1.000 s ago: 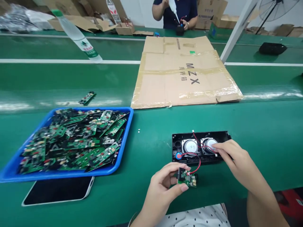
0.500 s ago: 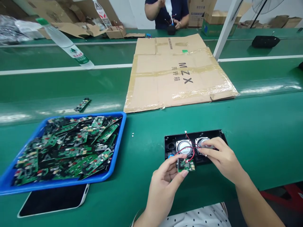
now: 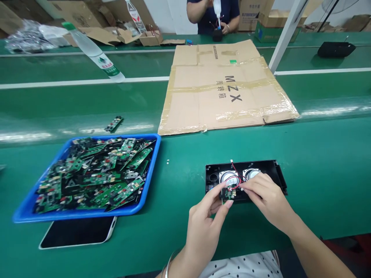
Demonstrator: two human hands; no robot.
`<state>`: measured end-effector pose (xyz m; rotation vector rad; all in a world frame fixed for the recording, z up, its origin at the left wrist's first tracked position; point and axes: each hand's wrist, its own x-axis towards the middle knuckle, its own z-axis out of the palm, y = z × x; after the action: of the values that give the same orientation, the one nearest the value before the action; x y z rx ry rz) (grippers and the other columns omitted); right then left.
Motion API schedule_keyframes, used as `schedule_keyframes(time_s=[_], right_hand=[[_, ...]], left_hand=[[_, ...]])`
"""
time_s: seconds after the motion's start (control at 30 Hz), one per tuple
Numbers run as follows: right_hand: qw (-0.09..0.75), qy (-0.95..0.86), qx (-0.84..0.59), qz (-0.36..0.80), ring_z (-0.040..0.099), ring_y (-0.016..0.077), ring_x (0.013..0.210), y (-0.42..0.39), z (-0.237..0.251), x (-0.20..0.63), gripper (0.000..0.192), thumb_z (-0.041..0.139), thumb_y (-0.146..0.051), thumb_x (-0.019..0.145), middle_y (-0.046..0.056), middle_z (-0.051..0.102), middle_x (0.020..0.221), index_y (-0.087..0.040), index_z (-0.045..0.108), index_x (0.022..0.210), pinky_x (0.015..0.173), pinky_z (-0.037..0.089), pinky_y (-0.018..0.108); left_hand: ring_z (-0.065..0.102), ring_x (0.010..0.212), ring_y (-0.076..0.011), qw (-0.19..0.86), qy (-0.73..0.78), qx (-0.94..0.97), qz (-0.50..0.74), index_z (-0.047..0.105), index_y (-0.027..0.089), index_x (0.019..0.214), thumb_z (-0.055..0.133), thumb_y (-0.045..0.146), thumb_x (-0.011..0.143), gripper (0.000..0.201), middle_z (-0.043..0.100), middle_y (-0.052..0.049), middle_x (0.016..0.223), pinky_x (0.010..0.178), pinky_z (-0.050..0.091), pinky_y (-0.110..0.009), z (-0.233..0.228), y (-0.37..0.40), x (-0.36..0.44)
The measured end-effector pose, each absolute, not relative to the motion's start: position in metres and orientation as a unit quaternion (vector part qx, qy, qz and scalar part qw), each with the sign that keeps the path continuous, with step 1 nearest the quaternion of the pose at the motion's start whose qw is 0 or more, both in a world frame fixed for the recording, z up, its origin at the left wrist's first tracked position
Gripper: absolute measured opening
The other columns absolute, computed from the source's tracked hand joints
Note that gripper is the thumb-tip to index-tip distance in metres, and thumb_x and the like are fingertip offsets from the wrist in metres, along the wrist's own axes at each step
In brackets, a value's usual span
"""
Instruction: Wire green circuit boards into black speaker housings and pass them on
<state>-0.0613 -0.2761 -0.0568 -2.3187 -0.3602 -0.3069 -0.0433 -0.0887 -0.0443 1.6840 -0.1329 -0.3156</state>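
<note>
Between the thumb and fingers of my left hand [image 3: 206, 216] is a small green circuit board [image 3: 230, 193], tilted up over the near edge of a black speaker housing [image 3: 272, 173]. Two round speakers [image 3: 228, 177] are set in the housing. My right hand [image 3: 269, 195] is closed just right of the board, its thumb and forefinger pinching a thin wire with a small white plug at the fingertips. Red and black wires [image 3: 235, 168] loop over the speakers, and another white plug [image 3: 231, 160] stands at the housing's far edge.
A blue tray [image 3: 159, 154] heaped with circuit boards stands at left, partly over a phone [image 3: 78, 233]. One loose board [image 3: 114, 124] lies behind it. Flattened cardboard [image 3: 199, 100] covers the middle back. A bottle [image 3: 95, 54] is at the far left; a person [image 3: 199, 17] works opposite.
My right hand has moved from the right speaker to the wire beside the board. My left hand has turned the board more upright. The whole view has shifted slightly.
</note>
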Motion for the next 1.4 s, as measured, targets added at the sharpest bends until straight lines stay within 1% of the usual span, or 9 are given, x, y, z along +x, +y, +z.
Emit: schedule_keyframes(time_s=[0.23, 0.3, 0.43, 0.5, 0.63, 0.73, 1.13, 1.27, 1.4], right_hand=[[0.303, -0.16, -0.933, -0.11, 0.049, 0.0178, 0.077, -0.265, -0.052, -0.061, 0.018, 0.042, -0.012, 0.094, 0.005, 0.061, 0.083, -0.013, 0.06, 0.091, 0.069, 0.037, 0.035], [0.335, -0.16, -0.921, -0.114, 0.05, 0.0174, 0.077, -0.266, -0.054, -0.06, 0.016, 0.044, -0.011, 0.093, 0.004, 0.062, 0.083, -0.014, 0.06, 0.091, 0.069, 0.039, 0.035], [0.468, -0.124, -0.87, -0.098, 0.057, 0.0127, 0.078, -0.273, -0.056, -0.058, 0.013, 0.054, -0.011, 0.089, 0.0, 0.064, 0.087, -0.018, 0.063, 0.093, 0.07, 0.046, 0.027], [0.471, -0.132, -0.868, -0.084, 0.057, 0.0125, 0.08, -0.274, -0.055, -0.057, 0.015, 0.052, -0.01, 0.09, 0.001, 0.064, 0.089, -0.018, 0.064, 0.094, 0.07, 0.048, 0.026], [0.38, -0.182, -0.901, -0.098, 0.054, 0.0154, 0.079, -0.271, -0.055, -0.056, 0.016, 0.047, -0.011, 0.092, 0.005, 0.063, 0.087, -0.014, 0.063, 0.094, 0.068, 0.046, 0.03], [0.313, -0.19, -0.921, -0.135, 0.051, 0.0153, 0.074, -0.267, -0.056, -0.055, 0.017, 0.047, -0.01, 0.092, 0.006, 0.062, 0.082, -0.011, 0.063, 0.089, 0.066, 0.044, 0.03], [0.159, -0.191, -0.954, -0.165, 0.044, 0.0166, 0.066, -0.258, -0.052, -0.059, 0.021, 0.044, -0.006, 0.09, 0.006, 0.056, 0.07, -0.011, 0.063, 0.082, 0.061, 0.034, 0.03], [0.192, -0.168, -0.953, -0.162, 0.045, 0.017, 0.067, -0.256, -0.056, -0.059, 0.022, 0.043, -0.006, 0.09, 0.006, 0.056, 0.069, -0.011, 0.061, 0.079, 0.062, 0.035, 0.03], [0.295, -0.147, -0.935, -0.129, 0.047, 0.0157, 0.066, -0.262, -0.058, -0.056, 0.021, 0.045, -0.016, 0.093, 0.004, 0.056, 0.069, -0.013, 0.059, 0.079, 0.061, 0.037, 0.028]], left_hand=[[0.066, 0.066, -0.0143, 0.59, -0.118, 0.795, -0.076, 0.063, 0.019, 0.113, 0.061, 0.023, 0.082, 0.032, 0.07, -0.005, 0.093, 0.063, 0.057, -0.021, -0.045, -0.095, -0.044], [0.067, 0.07, -0.0146, 0.599, -0.114, 0.789, -0.075, 0.062, 0.019, 0.114, 0.061, 0.022, 0.082, 0.032, 0.07, -0.005, 0.097, 0.067, 0.057, -0.021, -0.046, -0.095, -0.044], [0.068, 0.082, -0.0163, 0.631, -0.089, 0.766, -0.089, 0.062, 0.021, 0.112, 0.061, 0.022, 0.082, 0.03, 0.07, -0.004, 0.099, 0.073, 0.057, -0.02, -0.046, -0.093, -0.044], [0.068, 0.081, -0.0166, 0.633, -0.087, 0.764, -0.09, 0.063, 0.02, 0.111, 0.061, 0.022, 0.082, 0.029, 0.07, -0.004, 0.098, 0.071, 0.057, -0.019, -0.046, -0.092, -0.043], [0.068, 0.075, -0.0155, 0.616, -0.104, 0.777, -0.084, 0.063, 0.018, 0.11, 0.061, 0.024, 0.082, 0.029, 0.07, -0.005, 0.096, 0.063, 0.057, -0.017, -0.048, -0.093, -0.041], [0.068, 0.075, -0.0146, 0.606, -0.114, 0.783, -0.087, 0.062, 0.017, 0.111, 0.06, 0.023, 0.082, 0.03, 0.07, -0.005, 0.096, 0.064, 0.057, -0.017, -0.048, -0.094, -0.041], [0.066, 0.076, -0.0107, 0.57, -0.157, 0.806, -0.033, 0.061, 0.013, 0.111, 0.058, 0.016, 0.083, 0.028, 0.069, -0.006, 0.099, 0.071, 0.056, -0.015, -0.051, -0.1, -0.043], [0.066, 0.083, -0.0114, 0.563, -0.167, 0.809, -0.033, 0.059, 0.014, 0.113, 0.054, 0.013, 0.085, 0.028, 0.067, -0.007, 0.104, 0.073, 0.056, -0.015, -0.053, -0.1, -0.045], [0.066, 0.08, -0.011, 0.566, -0.188, 0.8, -0.068, 0.055, 0.018, 0.116, 0.05, 0.013, 0.087, 0.03, 0.067, -0.005, 0.104, 0.073, 0.056, -0.017, -0.052, -0.093, -0.04]])
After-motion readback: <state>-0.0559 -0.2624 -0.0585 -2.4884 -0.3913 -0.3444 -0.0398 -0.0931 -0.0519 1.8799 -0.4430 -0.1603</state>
